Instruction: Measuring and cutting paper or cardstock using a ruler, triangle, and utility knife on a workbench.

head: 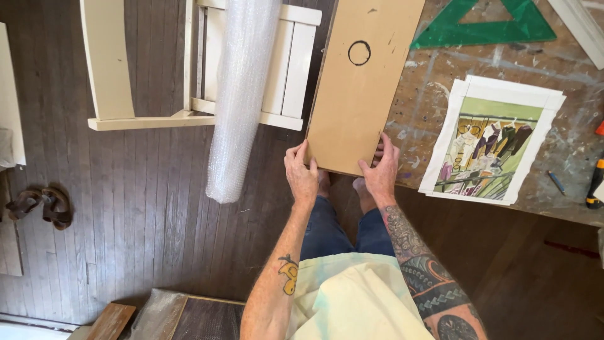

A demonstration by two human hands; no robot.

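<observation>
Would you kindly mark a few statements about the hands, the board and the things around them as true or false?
1. Both hands, left and right, grip the near edge of the brown board. True.
2. The board bears a drawn black circle. True.
3. The painting lies on the floor. False: it lies on the paint-spattered table.
4. The bubble wrap roll is under the board. False: it leans beside it, to the left.
5. A green triangle ruler lies on the table. True.
</observation>
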